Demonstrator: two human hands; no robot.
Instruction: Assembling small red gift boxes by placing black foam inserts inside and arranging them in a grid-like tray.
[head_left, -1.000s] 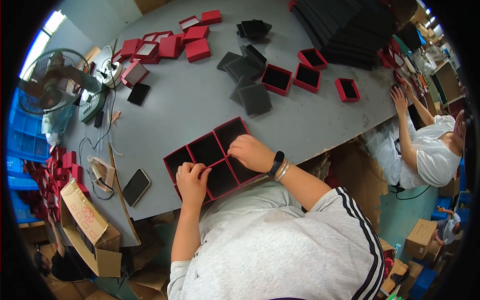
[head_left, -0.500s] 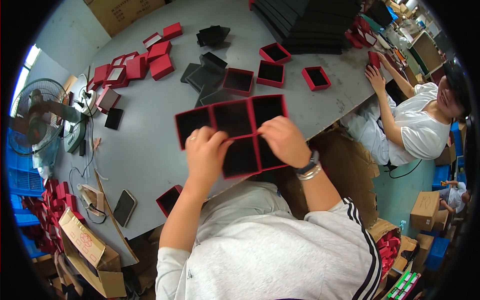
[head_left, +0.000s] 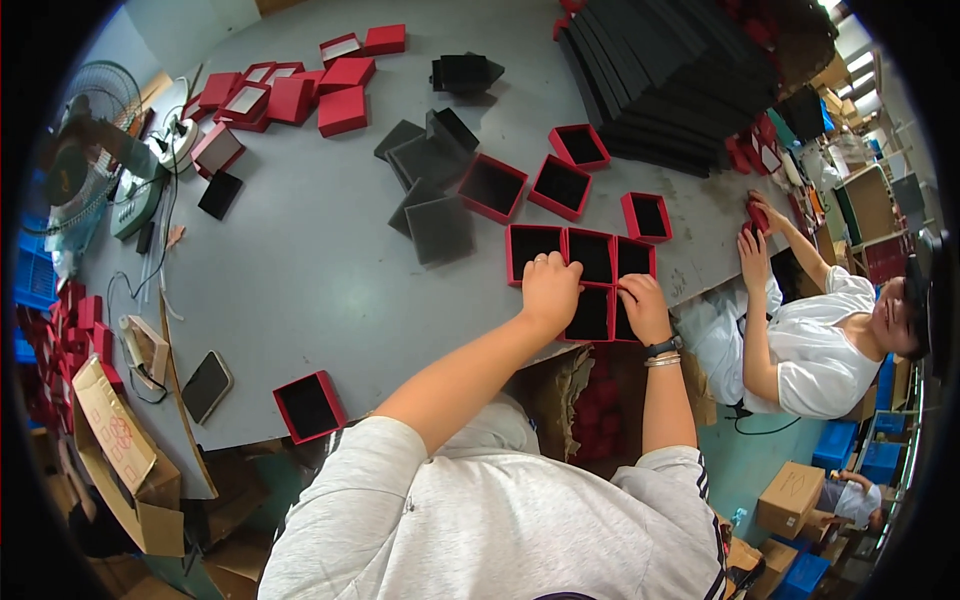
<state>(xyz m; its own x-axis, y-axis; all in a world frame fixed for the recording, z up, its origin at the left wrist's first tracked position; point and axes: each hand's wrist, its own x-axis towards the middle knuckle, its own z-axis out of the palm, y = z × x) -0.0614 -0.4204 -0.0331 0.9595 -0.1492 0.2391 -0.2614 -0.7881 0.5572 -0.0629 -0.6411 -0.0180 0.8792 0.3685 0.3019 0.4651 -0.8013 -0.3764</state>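
Both hands, left (head_left: 550,290) and right (head_left: 642,305), pressed spread fingers flat on a cluster of red boxes (head_left: 590,258); even pressure would keep the rows square.

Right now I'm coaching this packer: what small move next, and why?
Probably slide the cluster of red boxes away from the table edge: both the left hand and right hand rest on it, and its lower boxes sit at the edge.

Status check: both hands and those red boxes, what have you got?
Left hand and right hand both flat on a cluster of open red boxes at the table edge. Nothing gripped that I can tell. Grey foam pads beside, clear of hands.
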